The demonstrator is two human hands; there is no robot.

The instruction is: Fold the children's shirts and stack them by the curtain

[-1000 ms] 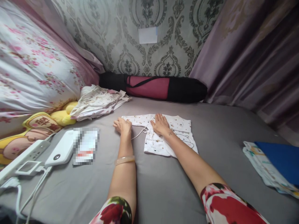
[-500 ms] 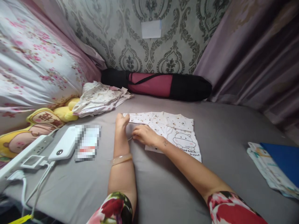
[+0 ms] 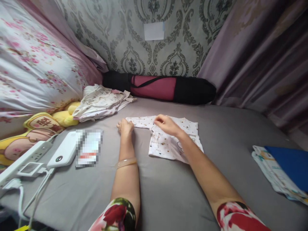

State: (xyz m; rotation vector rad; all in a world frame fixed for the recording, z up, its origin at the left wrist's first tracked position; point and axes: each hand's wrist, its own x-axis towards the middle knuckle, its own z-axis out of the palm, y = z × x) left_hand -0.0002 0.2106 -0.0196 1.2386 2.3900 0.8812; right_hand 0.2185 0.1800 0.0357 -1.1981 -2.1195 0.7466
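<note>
A small white baby shirt [image 3: 166,149] with tiny printed motifs lies on the grey sheet, one sleeve stretched out to the left. At that sleeve's cuff my left hand [image 3: 125,126] is closed on the fabric. My right hand [image 3: 167,125] is over the shirt's upper part, near where the sleeve joins the body. Its fingers are curled together, and whatever may be between them is hidden. My right forearm covers part of the cartoon animal drawn on the front.
A pile of light clothes [image 3: 101,102] lies at back left, beside a yellow plush toy [image 3: 64,115]. A white power bank [image 3: 64,152], cables and a power strip [image 3: 36,154] are at left. Behind is a black-and-pink long bag [image 3: 154,88]. A blue folded item [image 3: 286,166] lies at right.
My right hand has moved right and away from me, from a thin tie below the sleeve to above the shirt's shoulder. My left hand stays at the cuff.
</note>
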